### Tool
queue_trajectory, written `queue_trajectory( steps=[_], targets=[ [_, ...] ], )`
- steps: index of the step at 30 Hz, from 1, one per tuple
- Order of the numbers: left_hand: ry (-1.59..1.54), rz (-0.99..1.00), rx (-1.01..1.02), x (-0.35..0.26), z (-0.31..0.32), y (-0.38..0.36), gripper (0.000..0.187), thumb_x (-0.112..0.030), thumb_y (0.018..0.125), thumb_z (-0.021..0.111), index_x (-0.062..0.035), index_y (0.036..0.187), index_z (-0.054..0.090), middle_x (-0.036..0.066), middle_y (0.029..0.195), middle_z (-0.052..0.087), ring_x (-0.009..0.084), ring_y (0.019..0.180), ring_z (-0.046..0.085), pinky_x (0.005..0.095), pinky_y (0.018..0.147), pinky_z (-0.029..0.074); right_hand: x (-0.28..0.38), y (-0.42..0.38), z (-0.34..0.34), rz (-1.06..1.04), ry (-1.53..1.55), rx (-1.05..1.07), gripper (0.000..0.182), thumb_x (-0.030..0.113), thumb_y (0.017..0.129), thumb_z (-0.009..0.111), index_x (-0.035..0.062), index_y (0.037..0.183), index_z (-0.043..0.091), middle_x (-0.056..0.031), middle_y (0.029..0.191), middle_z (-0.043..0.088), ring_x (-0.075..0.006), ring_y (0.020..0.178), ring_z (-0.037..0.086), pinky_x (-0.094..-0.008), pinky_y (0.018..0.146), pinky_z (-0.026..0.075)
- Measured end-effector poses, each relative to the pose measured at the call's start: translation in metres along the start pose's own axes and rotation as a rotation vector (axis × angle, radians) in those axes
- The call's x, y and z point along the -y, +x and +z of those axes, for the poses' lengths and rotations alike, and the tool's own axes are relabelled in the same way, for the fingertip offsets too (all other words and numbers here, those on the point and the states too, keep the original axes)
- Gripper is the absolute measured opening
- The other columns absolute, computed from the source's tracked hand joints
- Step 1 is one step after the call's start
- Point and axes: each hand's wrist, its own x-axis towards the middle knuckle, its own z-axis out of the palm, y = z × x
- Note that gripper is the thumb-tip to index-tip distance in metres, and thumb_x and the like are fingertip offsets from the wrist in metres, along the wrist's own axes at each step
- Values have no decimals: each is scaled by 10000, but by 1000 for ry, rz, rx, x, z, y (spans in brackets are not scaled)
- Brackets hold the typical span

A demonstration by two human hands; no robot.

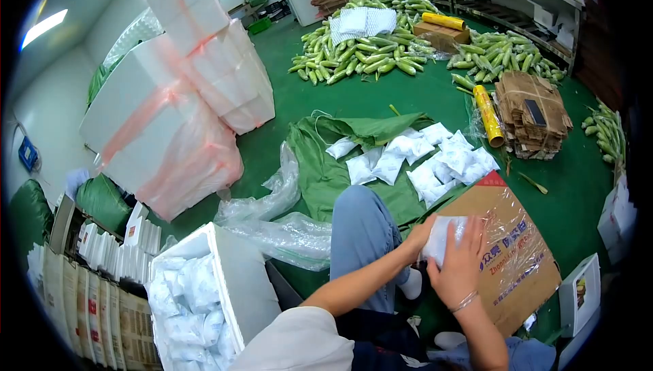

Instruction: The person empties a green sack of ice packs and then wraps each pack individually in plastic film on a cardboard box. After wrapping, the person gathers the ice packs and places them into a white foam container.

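Between my two hands is a white ice pack [442,238], a small pillow-shaped pouch, held above a brown cardboard box [515,255] wrapped in clear film. My left hand [418,235] grips its left side. The long fingers of my right hand [457,265] lie stretched along the right side, pressing it from that side; a bracelet circles the wrist. Several similar white packs [452,160] lie on a green sheet [323,191] beyond my knee. More packs [190,303] fill an open white foam box [248,286] at lower left.
Large white foam boxes [163,112] in pink tape stand at left. Corn heaps [367,51] lie at the back. Flattened cardboard [534,116] with a phone [535,112] on it and a yellow film roll [488,116] are at right. Clear plastic [286,235] lies near my knee.
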Motion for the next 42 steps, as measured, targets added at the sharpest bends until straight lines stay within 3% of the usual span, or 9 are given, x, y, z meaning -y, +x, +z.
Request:
queue_trajectory(
  steps=[5,9,15,19,23,27,33,41,42],
  targets=[
    [279,-35,646,-10,0,-23,480,-511,942,404,-100,1065,617,73,826,651,201,662,632,321,597,516,-1,-17,30,-465,244,-204,243,119,681,669,11,893,615,-169,959,621,-368,881,599,-461,756,461],
    [527,-448,564,-41,16,-55,533,-598,916,388,-137,1044,623,56,787,639,195,593,630,323,518,531,-7,8,21,48,356,-266,61,54,792,589,8,786,550,-160,711,555,-346,656,556,-413,603,431],
    [1150,338,316,-71,24,-112,762,-511,841,610,-61,1385,323,197,994,641,292,708,668,368,533,552,-23,47,23,59,797,-307,187,71,849,610,-27,1005,574,-79,821,606,-158,743,578,-321,680,460],
    [1254,540,349,-59,-1,-122,878,-439,720,740,-9,1360,319,208,974,645,315,705,673,363,482,545,-23,57,-3,-148,648,393,102,60,797,649,-18,859,628,-116,760,626,-217,686,605,-326,646,463],
    [1176,-45,137,-91,-19,-175,859,-348,665,780,-14,1334,358,214,985,633,292,668,665,348,440,531,21,40,8,-627,334,332,135,101,792,610,23,898,640,-113,855,634,-282,872,606,-430,805,445],
    [895,122,-298,-102,-94,-225,662,-388,831,654,-128,1369,368,95,1031,645,177,623,629,271,383,476,52,29,-5,-908,685,337,324,117,787,640,51,1102,601,-130,1254,543,-313,1175,498,-451,986,363],
    [1325,387,-1400,-170,-206,-402,694,-402,799,640,-91,1357,368,195,963,644,280,605,644,375,444,515,-17,51,14,-262,823,218,224,85,818,625,7,1028,646,-142,998,665,-293,901,634,-344,799,483],
    [472,-940,-723,-89,-327,-528,602,-546,973,241,-100,1360,354,248,1078,633,460,721,657,520,559,540,-92,48,46,99,723,144,190,78,841,599,-53,972,643,-174,837,670,-260,776,661,-332,728,509],
    [745,-820,-831,-90,-328,-495,479,-422,903,431,-53,1203,483,245,952,641,416,753,654,481,606,526,-97,44,53,128,717,149,190,77,841,599,-55,970,642,-177,844,668,-259,784,661,-331,732,509]
  ],
)
